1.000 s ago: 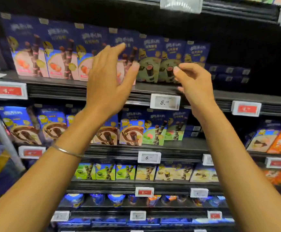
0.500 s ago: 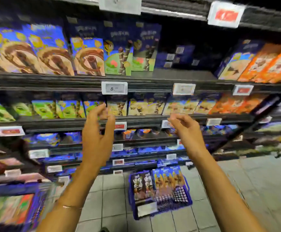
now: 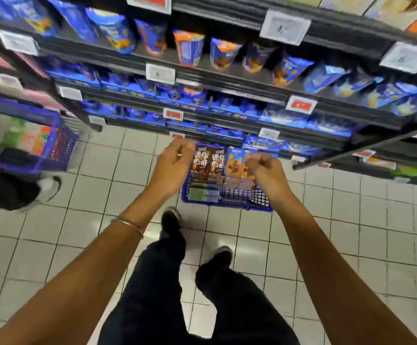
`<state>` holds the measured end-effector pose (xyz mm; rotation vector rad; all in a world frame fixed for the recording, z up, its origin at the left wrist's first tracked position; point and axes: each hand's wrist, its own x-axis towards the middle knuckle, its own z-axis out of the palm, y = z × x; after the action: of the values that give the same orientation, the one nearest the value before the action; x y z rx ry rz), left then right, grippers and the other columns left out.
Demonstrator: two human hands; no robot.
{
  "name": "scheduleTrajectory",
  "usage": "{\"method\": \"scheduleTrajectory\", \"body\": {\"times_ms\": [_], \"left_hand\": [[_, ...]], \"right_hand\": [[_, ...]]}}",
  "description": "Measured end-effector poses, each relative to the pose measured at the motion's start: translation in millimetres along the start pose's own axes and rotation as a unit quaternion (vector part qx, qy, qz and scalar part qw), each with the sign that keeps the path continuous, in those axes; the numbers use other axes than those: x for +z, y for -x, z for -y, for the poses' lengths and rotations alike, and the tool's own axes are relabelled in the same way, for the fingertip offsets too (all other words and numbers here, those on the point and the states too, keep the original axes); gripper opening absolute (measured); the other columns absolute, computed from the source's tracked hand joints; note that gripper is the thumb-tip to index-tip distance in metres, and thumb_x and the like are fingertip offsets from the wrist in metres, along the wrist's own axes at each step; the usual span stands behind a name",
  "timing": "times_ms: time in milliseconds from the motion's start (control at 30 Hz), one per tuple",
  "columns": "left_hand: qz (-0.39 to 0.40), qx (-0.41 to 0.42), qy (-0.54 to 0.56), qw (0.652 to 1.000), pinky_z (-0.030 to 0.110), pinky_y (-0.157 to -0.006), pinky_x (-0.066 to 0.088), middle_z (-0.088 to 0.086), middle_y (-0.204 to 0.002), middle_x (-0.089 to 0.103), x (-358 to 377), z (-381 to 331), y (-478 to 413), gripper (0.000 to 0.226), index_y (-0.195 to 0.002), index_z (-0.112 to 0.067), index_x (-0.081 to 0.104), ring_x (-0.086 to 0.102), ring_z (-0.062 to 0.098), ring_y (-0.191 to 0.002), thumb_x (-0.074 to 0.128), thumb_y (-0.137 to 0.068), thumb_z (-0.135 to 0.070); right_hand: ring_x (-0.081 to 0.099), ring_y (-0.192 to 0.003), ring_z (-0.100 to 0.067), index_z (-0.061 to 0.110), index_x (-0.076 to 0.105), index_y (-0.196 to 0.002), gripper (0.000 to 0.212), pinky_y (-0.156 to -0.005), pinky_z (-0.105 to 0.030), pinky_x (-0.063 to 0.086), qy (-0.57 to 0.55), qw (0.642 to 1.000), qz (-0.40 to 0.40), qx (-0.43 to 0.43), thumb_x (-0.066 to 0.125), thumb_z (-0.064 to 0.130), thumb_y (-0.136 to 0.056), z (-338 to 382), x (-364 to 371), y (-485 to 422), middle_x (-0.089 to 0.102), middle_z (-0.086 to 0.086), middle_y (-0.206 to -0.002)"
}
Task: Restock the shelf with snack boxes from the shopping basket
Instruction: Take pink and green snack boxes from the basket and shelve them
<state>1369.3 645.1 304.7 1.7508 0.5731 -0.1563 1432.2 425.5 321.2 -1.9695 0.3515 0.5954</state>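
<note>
Left hand (image 3: pixel 174 163), right hand (image 3: pixel 264 170) empty, loosely curled — brown cardboard snack boxes (image 3: pixel 207 163) in blue mesh shopping basket (image 3: pixel 239 207) at left's 3 o'clock, axis 12–6.

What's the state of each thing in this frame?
Left hand: empty, fingers loosely curled, above the basket.
Right hand: empty, fingers loosely curled, above the basket.
Blue shopping basket: on the floor tiles, partly filled.
Brown snack boxes: in the basket, side by side, not gripped.
Orange snack boxes: in the basket, right of the brown ones.
Second basket: at the left, holding blurred goods.
Shelf: stocked with blue packs.
</note>
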Motion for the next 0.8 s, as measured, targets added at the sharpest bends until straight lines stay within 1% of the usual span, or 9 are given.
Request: {"method": "scheduleTrajectory", "body": {"times_ms": [100,200,300,433,500,567,667,733,800], "left_hand": [[0.007,-0.038,-0.018,0.999,0.012,-0.066,0.056,-0.011,-0.106,0.073,24.7,55.2,-17.6,0.025,-0.115,-0.026,0.063,0.074,0.000,-0.092,0.051,-0.107,-0.046],[0.009,-0.058,-0.018,0.998,0.026,-0.079,0.057,-0.002,-0.112,0.074,49.3,117.5,-50.5,0.026,-0.111,-0.021,0.064,0.073,0.012,-0.103,0.051,-0.109,-0.043],[-0.003,-0.061,-0.019,0.998,0.027,-0.072,0.048,0.006,-0.113,0.075,72.6,181.2,-90.9,0.021,-0.098,-0.028,0.063,0.073,0.022,-0.104,0.050,-0.110,-0.039],[-0.004,-0.067,-0.032,0.997,0.029,-0.070,0.048,0.003,-0.098,0.074,98.1,257.7,-151.0,0.033,-0.088,-0.027,0.061,0.070,0.019,-0.085,0.042,-0.112,-0.039],[0.005,-0.074,-0.050,0.996,0.022,-0.056,0.045,0.002,-0.095,0.073,105.1,278.4,-178.9,0.039,-0.091,-0.023,0.062,0.065,0.013,-0.072,0.037,-0.113,-0.044],[0.010,-0.060,-0.078,0.995,0.019,-0.049,0.045,0.006,-0.103,0.072,108.1,287.3,-200.8,0.042,-0.101,-0.019,0.062,0.066,0.012,-0.071,0.032,-0.113,-0.047],[-0.005,-0.032,-0.081,0.996,0.014,-0.043,0.045,0.003,-0.103,0.071,114.4,286.1,-212.4,0.049,-0.109,-0.016,0.063,0.066,0.000,-0.061,0.027,-0.114,-0.048],[-0.017,-0.019,-0.063,0.998,0.017,-0.048,0.048,0.004,-0.111,0.072,119.5,285.1,-209.1,0.055,-0.122,-0.013,0.064,0.067,0.006,-0.075,0.026,-0.113,-0.053],[-0.024,-0.010,-0.050,0.998,0.021,-0.059,0.050,0.002,-0.117,0.072,124.3,288.2,-201.8,0.058,-0.128,-0.015,0.063,0.068,0.011,-0.090,0.026,-0.111,-0.057]], "right_hand": [[0.059,-0.080,-0.012,0.011,0.067,-0.088,0.015,-0.077,-0.020,0.043,0.037,0.999,0.010,-0.011,0.063,0.020,-0.099,-63.6,32.3,-36.2,0.068,-0.003,-0.092],[0.054,-0.080,-0.015,-0.003,0.069,-0.092,0.029,-0.071,-0.024,0.039,0.090,0.994,0.053,-0.016,0.064,0.025,-0.099,-135.0,74.7,-82.5,0.063,-0.012,-0.081],[0.054,-0.076,-0.020,-0.008,0.066,-0.090,0.035,-0.068,-0.031,0.037,0.143,0.985,0.093,-0.022,0.066,0.026,-0.098,-206.6,123.7,-135.2,0.063,-0.030,-0.084],[0.056,-0.079,-0.018,0.010,0.065,-0.089,0.019,-0.062,-0.020,0.035,0.179,0.977,0.084,-0.075,0.071,0.027,-0.095,-291.6,177.9,-216.2,0.064,-0.005,-0.082],[0.051,-0.067,-0.017,0.012,0.063,-0.078,0.030,-0.056,-0.025,0.034,0.224,0.962,0.112,-0.104,0.070,0.036,-0.095,-324.0,198.5,-253.2,0.063,-0.010,-0.074],[0.053,-0.068,-0.017,0.015,0.062,-0.076,0.040,-0.062,-0.032,0.037,0.287,0.935,0.161,-0.132,0.071,0.052,-0.089,-344.2,216.6,-279.0,0.063,-0.006,-0.073],[0.055,-0.097,-0.013,0.029,0.065,-0.112,0.056,-0.080,-0.030,0.040,0.377,0.872,0.270,-0.156,0.071,0.072,-0.076,-356.3,227.6,-290.4,0.064,0.009,-0.109],[0.053,-0.125,-0.016,0.028,0.050,-0.144,0.090,-0.096,-0.026,0.037,0.408,0.840,0.318,-0.164,0.074,0.075,-0.070,-360.3,226.1,-289.0,0.055,0.007,-0.143],[0.046,-0.139,-0.019,0.027,0.039,-0.153,0.105,-0.109,-0.029,0.037,0.423,0.830,0.321,-0.173,0.079,0.071,-0.067,-364.8,219.8,-286.0,0.044,0.005,-0.157]]}}
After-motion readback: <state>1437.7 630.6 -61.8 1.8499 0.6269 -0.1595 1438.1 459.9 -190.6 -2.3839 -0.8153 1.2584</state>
